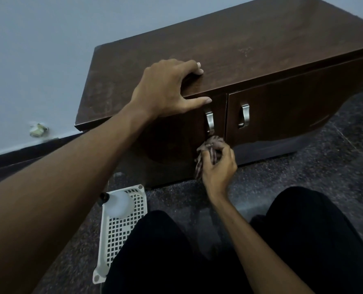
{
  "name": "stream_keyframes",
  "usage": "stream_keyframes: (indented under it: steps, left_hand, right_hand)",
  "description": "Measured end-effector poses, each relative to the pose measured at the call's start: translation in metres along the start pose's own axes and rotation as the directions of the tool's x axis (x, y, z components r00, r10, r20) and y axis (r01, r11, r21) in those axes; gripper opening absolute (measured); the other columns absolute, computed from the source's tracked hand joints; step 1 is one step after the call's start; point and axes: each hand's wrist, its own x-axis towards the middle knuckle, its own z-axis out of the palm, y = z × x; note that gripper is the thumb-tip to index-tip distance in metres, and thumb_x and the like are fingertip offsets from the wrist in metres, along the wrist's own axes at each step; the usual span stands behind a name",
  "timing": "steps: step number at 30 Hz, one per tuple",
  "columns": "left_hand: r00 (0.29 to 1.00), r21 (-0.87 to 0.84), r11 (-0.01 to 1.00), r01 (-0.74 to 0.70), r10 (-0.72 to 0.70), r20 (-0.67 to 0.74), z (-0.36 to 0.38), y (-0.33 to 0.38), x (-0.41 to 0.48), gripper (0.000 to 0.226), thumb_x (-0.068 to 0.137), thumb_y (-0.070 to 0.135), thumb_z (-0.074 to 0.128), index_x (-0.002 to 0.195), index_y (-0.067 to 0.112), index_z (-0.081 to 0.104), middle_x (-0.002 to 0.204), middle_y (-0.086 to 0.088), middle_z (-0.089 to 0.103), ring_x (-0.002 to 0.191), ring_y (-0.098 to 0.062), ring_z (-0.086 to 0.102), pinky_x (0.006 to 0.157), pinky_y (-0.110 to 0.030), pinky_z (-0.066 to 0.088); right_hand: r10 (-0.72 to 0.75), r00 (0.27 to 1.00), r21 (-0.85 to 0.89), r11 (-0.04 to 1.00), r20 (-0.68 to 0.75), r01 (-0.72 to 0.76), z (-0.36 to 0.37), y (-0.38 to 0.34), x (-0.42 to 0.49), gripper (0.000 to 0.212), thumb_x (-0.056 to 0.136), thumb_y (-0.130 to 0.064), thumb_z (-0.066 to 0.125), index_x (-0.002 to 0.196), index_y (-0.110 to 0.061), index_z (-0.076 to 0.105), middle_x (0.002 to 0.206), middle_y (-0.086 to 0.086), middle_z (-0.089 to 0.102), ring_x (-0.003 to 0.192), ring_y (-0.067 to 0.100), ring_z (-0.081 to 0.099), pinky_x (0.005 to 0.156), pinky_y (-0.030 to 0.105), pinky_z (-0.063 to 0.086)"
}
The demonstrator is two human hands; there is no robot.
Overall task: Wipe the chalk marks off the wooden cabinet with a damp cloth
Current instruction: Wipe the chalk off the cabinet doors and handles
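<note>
1. Head view: the left hand [165,88] is seen braced on the front edge of the wooden cabinet [261,35], its fingers arched and holding nothing. The right hand [217,164] grips a bunched striped cloth [210,145], which is pressed to the left door just below its metal handle [209,122].
2. The cloth could be snagged on that handle, just above the right hand, if an upward stroke is made.
3. A faint chalk mark [245,50] on the top, well beyond the left hand's fingertips, may be overlooked while the door is worked.
4. Pale smears [104,96] left of the left hand could be spread rather than lifted by a loaded cloth.
5. The white basket [121,234] and the bottle [119,203] in it, on the floor below the left forearm, could be knocked by a shifted knee.
</note>
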Motion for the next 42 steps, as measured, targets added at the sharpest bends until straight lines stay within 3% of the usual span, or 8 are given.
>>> stream_keyframes:
  steps: [6,9,12,18,22,31,36,42]
  left_hand:
    - [1.0,0.012,1.0,0.012,-0.012,0.002,0.0,0.002,0.0,0.066,0.076,0.074,0.064,0.121,0.026,0.065,0.127,0.016,0.068,0.109,-0.014,0.066,0.089,-0.045,0.055]
    - [1.0,0.007,1.0,0.009,-0.009,0.008,-0.001,0.0,0.0,0.067,0.076,0.074,0.064,0.122,0.026,0.066,0.129,0.016,0.067,0.11,-0.013,0.066,0.089,-0.044,0.055]
    - [1.0,0.007,1.0,-0.003,0.003,0.021,-0.001,0.0,-0.001,0.067,0.077,0.074,0.064,0.124,0.026,0.066,0.132,0.015,0.066,0.113,-0.012,0.065,0.089,-0.044,0.056]
    - [1.0,-0.012,1.0,-0.01,0.01,-0.003,0.001,-0.002,0.0,0.065,0.076,0.073,0.066,0.121,0.026,0.067,0.134,0.014,0.065,0.116,-0.014,0.065,0.089,-0.046,0.056]
    - [1.0,0.004,1.0,-0.016,0.016,0.012,0.001,-0.004,0.001,0.067,0.077,0.075,0.064,0.123,0.027,0.066,0.135,0.014,0.064,0.116,-0.014,0.064,0.089,-0.046,0.056]
    - [1.0,0.01,1.0,-0.027,0.027,0.006,0.002,-0.003,0.001,0.066,0.077,0.073,0.064,0.123,0.025,0.066,0.135,0.012,0.064,0.116,-0.014,0.064,0.089,-0.047,0.056]
    - [1.0,0.016,0.999,-0.029,0.029,-0.003,0.003,-0.004,0.0,0.066,0.077,0.072,0.065,0.123,0.025,0.066,0.135,0.012,0.065,0.118,-0.014,0.063,0.088,-0.047,0.057]
    - [0.999,0.01,1.0,-0.026,0.027,-0.029,0.004,-0.004,0.0,0.063,0.076,0.071,0.067,0.121,0.026,0.067,0.133,0.014,0.065,0.116,-0.013,0.064,0.086,-0.046,0.057]
  right_hand:
    - [-0.118,0.99,0.019,0.993,0.081,0.117,0.033,-0.004,-0.034,0.025,0.087,-0.008,0.07,0.111,-0.005,0.064,0.114,0.008,0.057,0.105,0.007,0.054,0.094,0.024,0.05]
    - [-0.342,0.895,0.048,0.938,0.286,0.343,0.058,-0.02,-0.056,0.023,0.089,-0.015,0.068,0.111,-0.009,0.068,0.113,0.007,0.059,0.103,0.019,0.06,0.088,0.04,0.051]
    - [-0.462,0.798,0.04,0.873,0.386,0.486,0.073,-0.028,-0.066,0.019,0.089,-0.012,0.069,0.107,-0.006,0.07,0.107,0.012,0.061,0.097,0.029,0.063,0.086,0.035,0.048]
    - [-0.044,0.999,-0.008,0.999,0.029,0.044,0.026,-0.006,-0.028,0.02,0.087,0.001,0.065,0.107,-0.003,0.065,0.108,0.01,0.058,0.095,0.002,0.05,0.085,0.013,0.045]
    - [0.093,0.971,0.032,0.996,-0.222,-0.088,-0.005,0.0,0.012,0.021,0.088,0.001,0.065,0.109,0.001,0.063,0.107,0.007,0.057,0.095,0.0,0.05,0.081,-0.003,0.034]
    - [0.368,0.849,0.329,0.911,-0.379,-0.248,-0.048,0.001,0.084,0.023,0.092,-0.01,0.067,0.114,-0.007,0.066,0.11,0.007,0.068,0.097,0.013,0.066,0.076,0.009,0.051]
    - [0.2,0.921,0.278,0.955,-0.335,-0.106,-0.062,-0.03,0.097,0.025,0.089,-0.022,0.069,0.113,-0.016,0.07,0.112,0.003,0.068,0.102,0.008,0.066,0.087,0.022,0.056]
    - [-0.344,0.92,-0.081,0.939,-0.189,0.334,-0.065,-0.077,0.089,0.022,0.086,-0.01,0.071,0.108,-0.008,0.074,0.11,0.007,0.067,0.103,0.015,0.063,0.093,0.021,0.048]
